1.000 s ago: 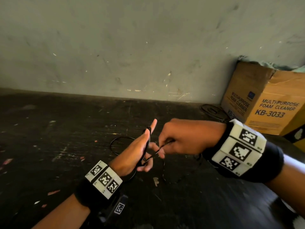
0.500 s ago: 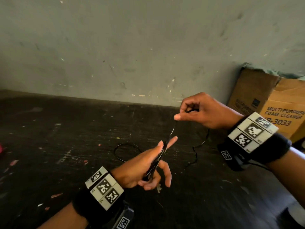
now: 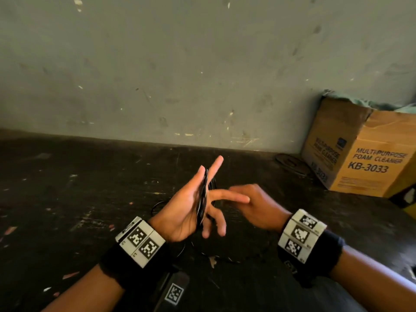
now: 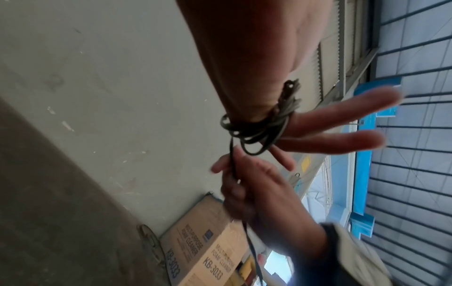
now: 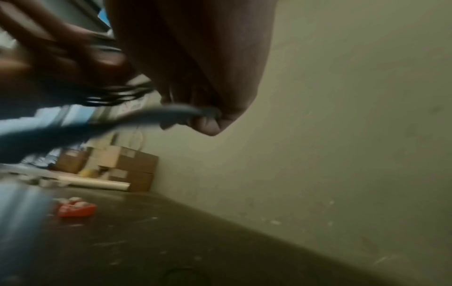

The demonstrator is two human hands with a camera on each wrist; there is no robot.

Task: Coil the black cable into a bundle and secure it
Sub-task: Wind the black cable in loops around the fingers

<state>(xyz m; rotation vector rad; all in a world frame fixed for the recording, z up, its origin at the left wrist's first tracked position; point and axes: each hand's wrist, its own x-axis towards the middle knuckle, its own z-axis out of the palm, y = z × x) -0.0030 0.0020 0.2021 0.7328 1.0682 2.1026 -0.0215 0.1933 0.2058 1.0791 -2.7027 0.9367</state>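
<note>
The thin black cable (image 3: 202, 200) is wound in several turns round my left hand (image 3: 184, 208), between the thumb and the straight, spread fingers. In the left wrist view the coil (image 4: 259, 131) sits at the base of the fingers, and one strand runs down from it into my right hand (image 4: 254, 195), which grips it. From the head camera my right hand (image 3: 256, 206) is blurred, low and just right of the left fingers. Loose cable (image 3: 225, 258) lies on the dark surface below both hands. The right wrist view is blurred; the coil (image 5: 115, 94) shows as dark streaks.
A cardboard box (image 3: 364, 158) marked foam cleaner stands at the right against the grey wall (image 3: 202, 75). A dark ring (image 3: 290, 163) lies beside it. The dark worktop (image 3: 67, 199) is littered with scraps. A red object (image 5: 75, 209) and more boxes (image 5: 122, 166) lie further left.
My right hand lifted the strand up and to the right, then came down beside the left fingers. The left hand turned more upright, with more cable wound on it.
</note>
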